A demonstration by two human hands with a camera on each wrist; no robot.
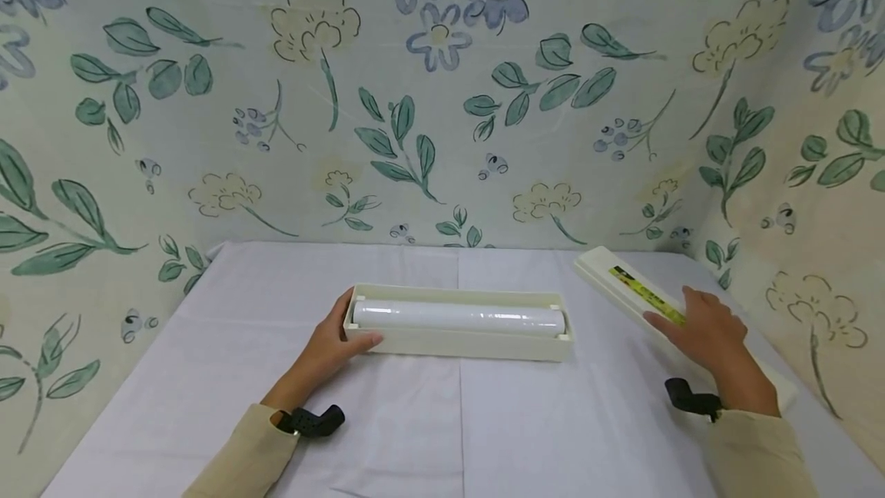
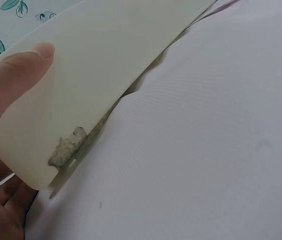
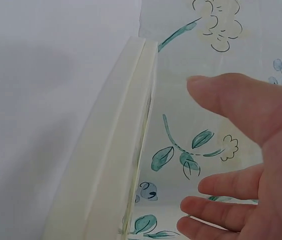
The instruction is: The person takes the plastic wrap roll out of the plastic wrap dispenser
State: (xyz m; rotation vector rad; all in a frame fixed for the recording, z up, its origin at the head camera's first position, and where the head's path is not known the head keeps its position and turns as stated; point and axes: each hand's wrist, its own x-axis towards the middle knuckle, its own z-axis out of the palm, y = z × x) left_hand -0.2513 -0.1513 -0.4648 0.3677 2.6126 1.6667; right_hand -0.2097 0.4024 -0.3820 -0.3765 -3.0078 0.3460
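A long cream cling film box (image 1: pixel 470 346) lies uncovered on the table, with a glossy white roll (image 1: pixel 459 317) inside. My left hand (image 1: pixel 335 338) grips its left end, thumb along the front wall and fingers behind. The left wrist view shows a rough greyish patch (image 2: pixel 68 147) low on the box wall. On the right, the long cream lid (image 1: pixel 603 267) lies at a slant, bearing a yellow label (image 1: pixel 643 290). My right hand (image 1: pixel 712 333) is over the lid in the head view; the right wrist view shows the fingers spread beside it, apart from it.
A white cloth (image 1: pixel 415 421) covers the table, with a crease running front to back. Behind and to the sides hang floral curtains (image 1: pixel 442 214). Black wrist straps (image 1: pixel 314 421) sit at both sleeves.
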